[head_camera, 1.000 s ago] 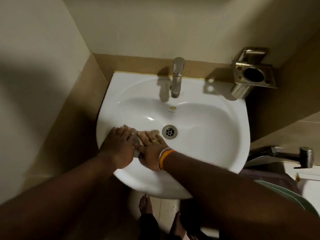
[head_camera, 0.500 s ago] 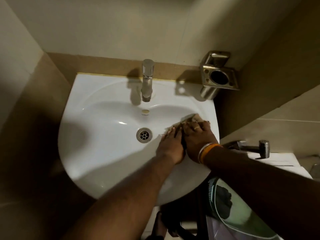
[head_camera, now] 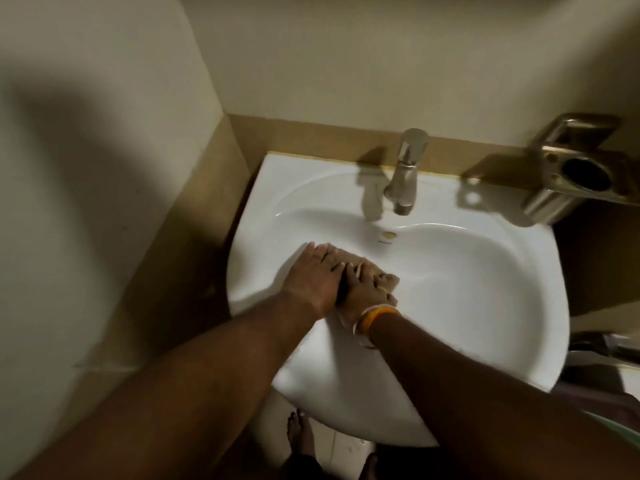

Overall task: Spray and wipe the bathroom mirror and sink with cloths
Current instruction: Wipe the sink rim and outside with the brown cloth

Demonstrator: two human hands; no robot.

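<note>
1. sink (head_camera: 467, 306): white basin set against the far wall in a corner, tan tiled wall on the left.
2. cloth (head_camera: 375, 277): brownish, lying flat inside the left half of the basin, mostly covered by both hands; its far and right edges show past the fingertips.
3. left hand (head_camera: 311, 275): palm down on the cloth, fingers (head_camera: 320, 252) straight and released, pressing, pointing toward the far left of the basin.
4. right hand (head_camera: 363, 289): palm down just beside the left hand and touching it, fingers extended flat on the cloth, not clenched. orange and white bangles (head_camera: 374, 318) sit on that wrist.
5. tap (head_camera: 403, 174): metal, upright at the far rim centre, spout over the basin, well apart from the hands.
6. overflow hole (head_camera: 388, 234): just below the tap, far of the cloth.
7. metal holder (head_camera: 581, 174): wall-mounted at far right, above the sink's right corner.
8. bare feet (head_camera: 299, 427): visible on the floor below the near rim.
9. picture is motion-blurred; the drain is not discernible.
</note>
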